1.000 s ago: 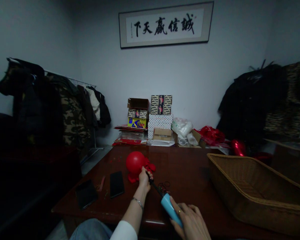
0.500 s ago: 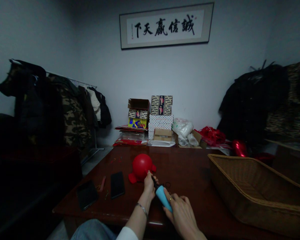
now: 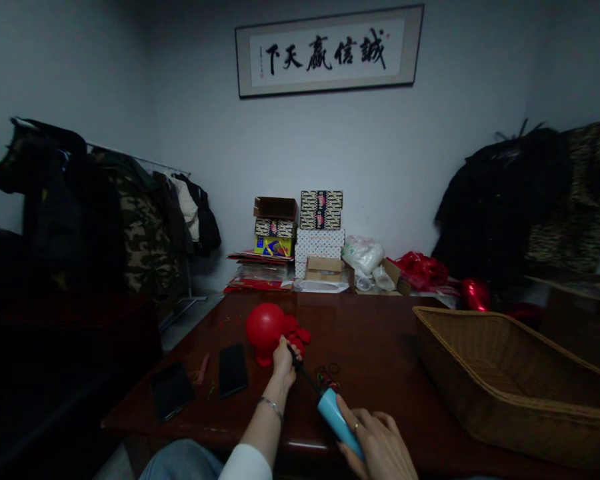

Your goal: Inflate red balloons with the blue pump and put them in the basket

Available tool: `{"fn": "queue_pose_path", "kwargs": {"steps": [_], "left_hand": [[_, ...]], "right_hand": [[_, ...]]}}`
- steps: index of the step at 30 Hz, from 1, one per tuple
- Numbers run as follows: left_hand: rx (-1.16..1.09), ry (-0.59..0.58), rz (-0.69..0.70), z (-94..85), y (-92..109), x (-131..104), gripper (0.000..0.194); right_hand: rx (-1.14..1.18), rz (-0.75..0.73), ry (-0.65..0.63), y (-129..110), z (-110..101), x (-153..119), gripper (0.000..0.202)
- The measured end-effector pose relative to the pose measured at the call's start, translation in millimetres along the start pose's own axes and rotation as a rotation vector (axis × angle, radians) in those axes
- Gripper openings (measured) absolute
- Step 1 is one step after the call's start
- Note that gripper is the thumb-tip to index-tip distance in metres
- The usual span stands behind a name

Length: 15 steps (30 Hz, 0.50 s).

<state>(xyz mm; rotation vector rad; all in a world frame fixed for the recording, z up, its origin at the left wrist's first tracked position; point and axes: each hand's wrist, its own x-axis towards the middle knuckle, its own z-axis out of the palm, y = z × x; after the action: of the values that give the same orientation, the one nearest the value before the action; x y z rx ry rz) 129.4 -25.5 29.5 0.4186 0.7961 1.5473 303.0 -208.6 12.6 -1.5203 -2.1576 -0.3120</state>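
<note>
Red round balloon [image 3: 265, 325]: I see it at eleven o'clock from the left hand [image 3: 285, 360].
Left fingers: closed at the black nozzle [image 3: 297, 363] of a light-blue cylindrical pump [image 3: 338, 420]; exact pinch hidden from me.
Right hand [image 3: 380, 440]: at four o'clock from the left, fingers curled round the pump.

The worktop [image 3: 375, 340] is of dark reddish-brown colour, and its surface is glossy and reflects some light. On its left part there lie two dark flat devices, one nearer the left edge [image 3: 172, 391] and one closer to the middle [image 3: 233, 370]. Between them lies a narrow reddish strip [image 3: 204, 368]. Around the middle there is a small group of thin loops [image 3: 327, 375], and farther back a pile of limp red pieces [image 3: 300, 331]. At the right side stands a wicker basket [image 3: 520, 393].
</note>
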Motion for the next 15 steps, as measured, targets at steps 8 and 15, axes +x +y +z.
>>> {"fn": "queue_pose_path", "kwargs": {"steps": [8, 15], "left_hand": [[-0.029, 0.018, 0.013, -0.7, 14.9, 3.6, 0.027], [-0.030, 0.011, 0.024, 3.0, 8.0, -1.1, 0.029]], "right_hand": [[-0.022, -0.084, 0.041, 16.6, -2.8, -19.7, 0.070], [0.020, -0.021, 0.005, 12.3, 0.0, -16.1, 0.066]]}}
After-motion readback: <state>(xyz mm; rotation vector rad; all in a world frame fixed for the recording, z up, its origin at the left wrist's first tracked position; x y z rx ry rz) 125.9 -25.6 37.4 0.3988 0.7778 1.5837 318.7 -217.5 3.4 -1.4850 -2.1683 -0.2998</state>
